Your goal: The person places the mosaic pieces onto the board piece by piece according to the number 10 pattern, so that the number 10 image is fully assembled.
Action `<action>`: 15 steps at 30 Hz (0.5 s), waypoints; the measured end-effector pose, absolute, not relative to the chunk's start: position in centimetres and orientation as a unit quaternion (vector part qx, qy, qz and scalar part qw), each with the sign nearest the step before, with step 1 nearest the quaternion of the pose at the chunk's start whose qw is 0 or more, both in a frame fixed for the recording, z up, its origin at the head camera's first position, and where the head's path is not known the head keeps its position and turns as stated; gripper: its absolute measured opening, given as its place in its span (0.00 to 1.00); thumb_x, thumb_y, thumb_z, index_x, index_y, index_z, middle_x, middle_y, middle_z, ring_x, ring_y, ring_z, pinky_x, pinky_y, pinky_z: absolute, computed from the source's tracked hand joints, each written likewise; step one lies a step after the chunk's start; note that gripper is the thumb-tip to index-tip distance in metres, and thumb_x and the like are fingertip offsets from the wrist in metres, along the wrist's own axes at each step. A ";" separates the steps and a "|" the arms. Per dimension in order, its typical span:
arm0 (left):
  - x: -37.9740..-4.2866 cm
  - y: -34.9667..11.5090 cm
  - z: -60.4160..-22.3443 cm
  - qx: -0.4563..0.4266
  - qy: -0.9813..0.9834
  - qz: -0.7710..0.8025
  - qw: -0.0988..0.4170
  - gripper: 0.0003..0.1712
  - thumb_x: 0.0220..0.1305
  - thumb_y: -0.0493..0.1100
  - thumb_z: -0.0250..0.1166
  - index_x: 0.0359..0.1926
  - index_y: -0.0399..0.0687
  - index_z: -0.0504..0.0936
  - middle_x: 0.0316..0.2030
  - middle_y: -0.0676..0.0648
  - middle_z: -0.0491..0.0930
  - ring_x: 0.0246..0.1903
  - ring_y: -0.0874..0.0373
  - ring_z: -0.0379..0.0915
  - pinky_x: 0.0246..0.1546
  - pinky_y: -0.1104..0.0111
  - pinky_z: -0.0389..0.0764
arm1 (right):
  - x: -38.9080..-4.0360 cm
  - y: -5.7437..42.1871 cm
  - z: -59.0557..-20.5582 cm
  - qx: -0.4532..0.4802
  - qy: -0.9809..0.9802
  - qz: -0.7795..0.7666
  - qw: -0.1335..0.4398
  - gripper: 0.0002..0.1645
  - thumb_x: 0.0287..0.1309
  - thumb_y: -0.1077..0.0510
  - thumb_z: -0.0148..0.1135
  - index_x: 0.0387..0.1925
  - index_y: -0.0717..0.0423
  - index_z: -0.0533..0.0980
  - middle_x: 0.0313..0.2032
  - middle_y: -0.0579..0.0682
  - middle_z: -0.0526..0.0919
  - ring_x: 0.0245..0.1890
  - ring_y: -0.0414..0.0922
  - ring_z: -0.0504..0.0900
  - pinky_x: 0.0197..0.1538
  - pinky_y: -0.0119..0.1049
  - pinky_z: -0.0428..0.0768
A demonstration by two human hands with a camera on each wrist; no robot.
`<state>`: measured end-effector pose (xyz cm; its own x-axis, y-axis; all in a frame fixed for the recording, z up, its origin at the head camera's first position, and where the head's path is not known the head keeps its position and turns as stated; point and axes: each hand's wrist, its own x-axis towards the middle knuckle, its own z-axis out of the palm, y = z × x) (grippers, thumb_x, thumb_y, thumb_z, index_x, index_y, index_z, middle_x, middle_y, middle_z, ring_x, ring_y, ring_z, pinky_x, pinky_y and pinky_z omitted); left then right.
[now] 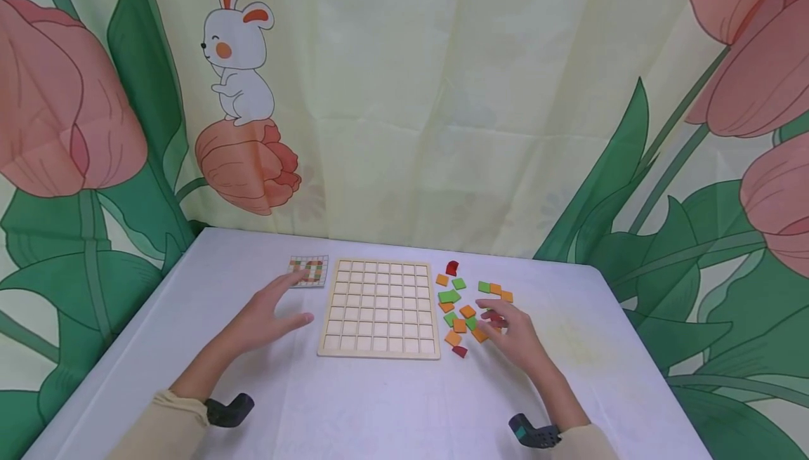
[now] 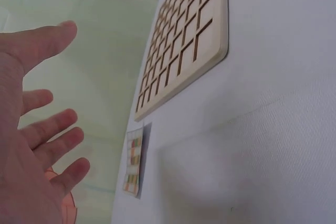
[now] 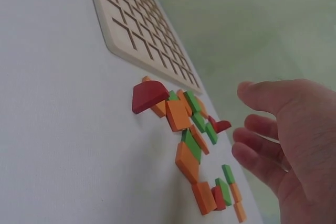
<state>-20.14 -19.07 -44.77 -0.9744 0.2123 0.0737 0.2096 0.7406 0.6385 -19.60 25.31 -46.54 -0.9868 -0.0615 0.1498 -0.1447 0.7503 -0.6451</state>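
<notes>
My left hand (image 1: pixel 262 319) hovers over the table left of the wooden grid board (image 1: pixel 379 309), fingers extended and thumb spread. A small card with a coloured grid pattern (image 1: pixel 319 263) lies partly behind its fingertips in the head view. Nothing is in that palm in the left wrist view. On the other side, my right hand (image 1: pixel 520 340) is above the scattered tiles, its fingers loosely bent with a gap to the thumb. No piece shows between them in the right wrist view. Loose tiles include orange squares (image 1: pixel 453 338), green squares (image 1: pixel 449 296) and a rounded red piece (image 3: pixel 149 96).
The board's square recesses hold no pieces. A white cloth (image 1: pixel 379 411) covers the table, and a curtain printed with tulips and a rabbit (image 1: pixel 442 130) hangs behind its far edge. Each wrist wears a dark device (image 1: pixel 230 411).
</notes>
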 end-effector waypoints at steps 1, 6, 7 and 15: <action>-20.1 -19.1 -44.8 0.112 0.933 0.342 0.006 0.50 0.55 0.65 0.67 0.74 0.56 0.56 0.72 0.42 0.58 0.71 0.39 0.52 0.62 0.36 0.64 | -19.6 25.2 -46.6 0.052 -0.935 0.347 0.058 0.27 0.56 0.58 0.68 0.58 0.52 0.75 0.53 0.53 0.80 0.49 0.49 0.82 0.51 0.45 0.84; -20.2 -18.9 -45.1 0.107 0.930 0.350 0.016 0.51 0.54 0.62 0.69 0.73 0.57 0.57 0.72 0.44 0.58 0.72 0.40 0.51 0.63 0.38 0.64 | -19.8 25.1 -46.8 0.047 -0.936 0.343 0.057 0.26 0.56 0.58 0.69 0.58 0.50 0.76 0.52 0.52 0.81 0.48 0.47 0.82 0.51 0.44 0.84; -20.3 -18.9 -45.2 0.110 0.929 0.353 0.015 0.50 0.54 0.61 0.70 0.73 0.57 0.57 0.72 0.44 0.59 0.72 0.40 0.51 0.63 0.38 0.64 | -19.9 25.1 -46.9 0.047 -0.937 0.342 0.057 0.26 0.56 0.58 0.69 0.57 0.50 0.76 0.52 0.52 0.81 0.48 0.47 0.82 0.51 0.43 0.84; -20.6 -18.5 -46.0 0.127 0.922 0.364 0.009 0.47 0.56 0.55 0.71 0.72 0.54 0.60 0.71 0.44 0.60 0.71 0.40 0.53 0.64 0.39 0.63 | -20.1 24.9 -47.3 0.051 -0.936 0.343 0.056 0.27 0.56 0.57 0.68 0.58 0.52 0.76 0.53 0.52 0.81 0.48 0.48 0.82 0.50 0.43 0.84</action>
<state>-20.63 -18.47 -45.96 -0.9675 0.2414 0.0755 0.2278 0.7022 0.6746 -20.08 24.95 -47.28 -0.9885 -0.0567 0.1398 -0.1337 0.7594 -0.6368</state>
